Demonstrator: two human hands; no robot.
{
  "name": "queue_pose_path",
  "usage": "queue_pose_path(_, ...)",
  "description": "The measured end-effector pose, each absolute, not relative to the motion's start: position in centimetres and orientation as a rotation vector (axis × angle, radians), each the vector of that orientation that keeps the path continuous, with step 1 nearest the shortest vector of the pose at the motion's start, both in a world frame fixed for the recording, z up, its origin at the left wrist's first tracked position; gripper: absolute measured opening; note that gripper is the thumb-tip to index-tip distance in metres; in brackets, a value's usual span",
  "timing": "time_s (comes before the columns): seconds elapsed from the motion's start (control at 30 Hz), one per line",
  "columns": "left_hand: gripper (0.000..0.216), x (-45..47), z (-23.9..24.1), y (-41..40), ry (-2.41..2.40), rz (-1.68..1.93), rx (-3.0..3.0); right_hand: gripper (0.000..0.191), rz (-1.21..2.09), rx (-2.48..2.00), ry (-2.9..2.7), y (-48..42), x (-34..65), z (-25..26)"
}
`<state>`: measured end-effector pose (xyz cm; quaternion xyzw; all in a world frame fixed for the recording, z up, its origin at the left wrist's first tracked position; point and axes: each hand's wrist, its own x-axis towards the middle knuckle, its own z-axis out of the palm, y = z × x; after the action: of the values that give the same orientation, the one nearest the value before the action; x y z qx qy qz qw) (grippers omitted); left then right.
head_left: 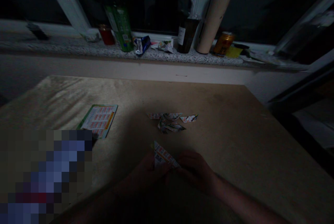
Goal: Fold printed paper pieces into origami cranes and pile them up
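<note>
The worktop (pixel 235 140) carries a printed sheet (pixel 99 120) off to my left. My left hand (pixel 148 173) and right hand (pixel 195 170) seemingly both pinch a folded paper triangle (pixel 163 155) just above the worktop's near part. Small folded pieces (pixel 171 121) lie just beyond it.

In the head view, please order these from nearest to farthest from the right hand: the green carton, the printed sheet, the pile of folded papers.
1. Pile of folded papers, centre, just beyond the right hand and its held paper triangle.
2. Printed sheet, off to the left.
3. Green carton, on the far windowsill.
</note>
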<state>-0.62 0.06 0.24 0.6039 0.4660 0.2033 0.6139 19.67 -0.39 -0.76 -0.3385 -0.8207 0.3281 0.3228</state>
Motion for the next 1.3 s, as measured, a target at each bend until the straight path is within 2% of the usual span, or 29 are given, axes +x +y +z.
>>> queue_pose_path(0.13, 0.037, -0.6, 0.25, 0.2, 1.052, 0.437, 1.43, 0.031, 1.087, -0.968, -2.085, -0.76, 19.28, -0.32)
queue_pose_path(0.3, 0.032, -0.44, 0.1, 0.1, 1.059, 0.441, 1.395, 0.037, 1.368, -1.055, -1.847, -1.09, 18.91, -0.26)
queue_pose_path(0.43, 0.023, -0.19, 0.13, -0.17, 1.085, 0.466, 1.286, 0.04, 1.405, -1.044, -1.722, -1.02, 18.75, -0.29)
queue_pose_path(0.6, 0.025, -0.17, 0.09, -0.14, 1.05, 0.527, 1.189, 0.038, 1.523, -0.957, -1.722, -1.01, 18.77, -0.04)
queue_pose_path(0.87, 0.026, -0.62, -0.19, -0.15, 1.036, 0.521, 1.1, 0.026, 1.403, -1.042, -1.743, -1.25, 18.82, -0.78)
queue_pose_path(1.03, 0.03, -0.44, -0.27, -0.41, 1.144, 0.546, 1.064, 0.027, 1.533, -1.034, -1.681, -1.24, 18.84, -0.67)
queue_pose_path(1.3, 0.023, -0.32, 0.07, -0.05, 0.981, 0.586, 1.0, 0.023, 1.618, -1.009, -1.722, -0.95, 19.1, -0.25)
